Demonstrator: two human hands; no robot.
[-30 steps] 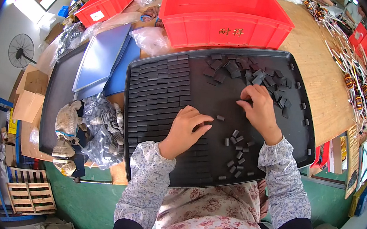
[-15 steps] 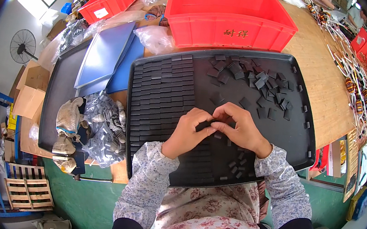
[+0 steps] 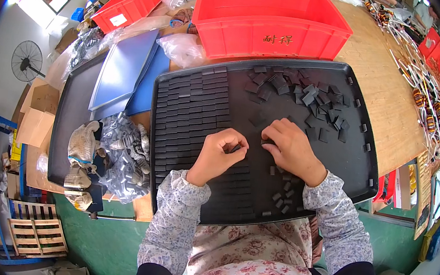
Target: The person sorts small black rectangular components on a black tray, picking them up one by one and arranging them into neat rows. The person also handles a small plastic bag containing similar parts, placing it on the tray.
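Note:
A large black tray [image 3: 355, 169] lies in front of me. Over its middle, my left hand [image 3: 219, 154] is closed round a small dark rolled piece [image 3: 235, 148], whose end shows between thumb and fingers. To its right, apart from it, my right hand [image 3: 293, 152] is pinched, with a dark sliver of a black piece [image 3: 268, 142] at its fingertips. Tight rows of small black pieces [image 3: 189, 118] fill the tray's left part. Loose flat black squares [image 3: 319, 99] lie scattered at its far right. Several small rolled black pieces [image 3: 278, 197] lie nearer me, below my right hand.
Behind the tray stands a big red crate [image 3: 269, 34]. On the left are blue sheets [image 3: 121, 72], a second dark tray [image 3: 73, 115], work gloves [image 3: 82, 143] and a clear bag of grey parts [image 3: 123, 172]. Wires with coils [image 3: 425, 101] lie along the right.
My hands, together on a small black piece before, have moved apart. The left has drawn back a little with a dark piece; the right hand's fingertips have shifted slightly right.

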